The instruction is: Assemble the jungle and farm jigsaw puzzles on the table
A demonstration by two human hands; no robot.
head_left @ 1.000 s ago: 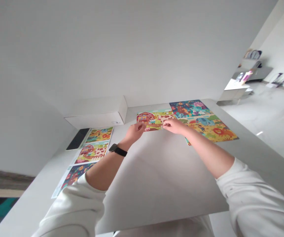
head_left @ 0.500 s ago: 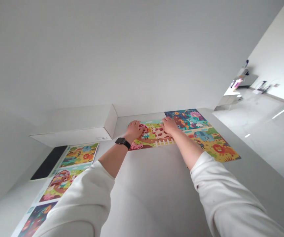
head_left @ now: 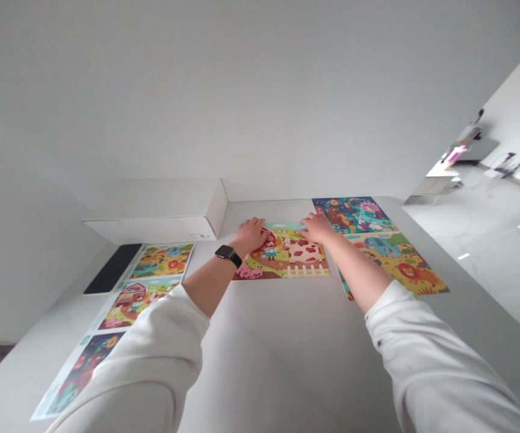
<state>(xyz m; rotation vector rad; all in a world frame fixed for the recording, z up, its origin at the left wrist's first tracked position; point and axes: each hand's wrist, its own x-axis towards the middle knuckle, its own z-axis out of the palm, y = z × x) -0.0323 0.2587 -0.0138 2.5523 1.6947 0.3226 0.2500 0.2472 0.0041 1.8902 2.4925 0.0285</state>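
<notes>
A colourful farm picture (head_left: pixel 307 249), with a spotted cow, a white fence and a pink pig, lies flat on the white table. My left hand (head_left: pixel 251 234) rests over its upper left part, fingers spread, a dark watch on that wrist. On its upper right edge lies my right hand (head_left: pixel 318 227), fingers apart and thumb on the print. To the right, a sea picture (head_left: pixel 354 213) sits above a savanna picture (head_left: pixel 407 264) with a lion and an elephant. My right forearm covers part of the savanna picture. A narrow gap separates the farm picture from it.
A white box (head_left: pixel 151 228) stands at the back left against the wall. In front of it lie a black phone-like slab (head_left: pixel 113 269) and a sheet with smaller printed pictures (head_left: pixel 140 300), partly under my left sleeve. The table (head_left: pixel 282 349) ends at the right above a shiny floor.
The farm picture has slid left with both hands, away from the sea and savanna pictures. The view has also shifted slightly.
</notes>
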